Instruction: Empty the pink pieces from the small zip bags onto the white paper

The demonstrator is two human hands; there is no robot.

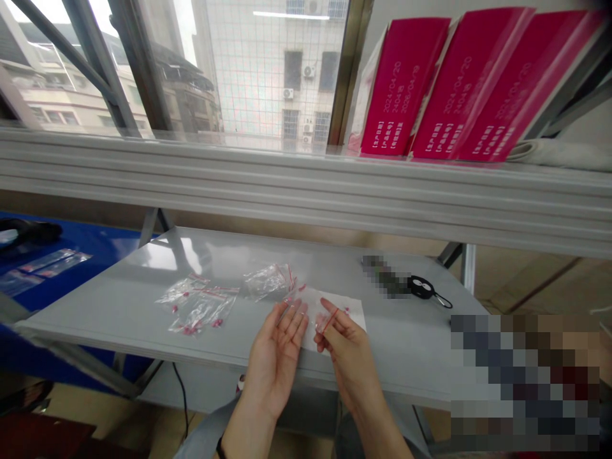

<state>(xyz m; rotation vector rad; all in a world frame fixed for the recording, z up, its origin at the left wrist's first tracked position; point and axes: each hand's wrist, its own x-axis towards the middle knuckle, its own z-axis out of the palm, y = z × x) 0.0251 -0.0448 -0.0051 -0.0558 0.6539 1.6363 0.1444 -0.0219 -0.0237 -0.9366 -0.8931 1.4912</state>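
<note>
My left hand [282, 341] is palm up above the table's front half, fingers stretched out and slightly curled, with no object plainly in its palm. Just right of it, my right hand [348, 341] pinches a small clear zip bag [327, 320] by its red-striped edge; part of the bag is hidden by the fingers. Beneath both hands lies a sheet of white paper [356, 312] with a few small pink pieces on it. Left of the hands are several clear zip bags [205, 310] holding small dark-pink pieces. Behind them rests a bunch of clear zip bags [268, 282] with red stripes.
The grey table [406, 357] stands below a metal shelf [287, 185] carrying tall magenta boxes [401, 89]. At the table's right is a black tag with a carabiner [421, 288] beside a blurred-out item. A blue table [109, 245] with flat packets adjoins on the left.
</note>
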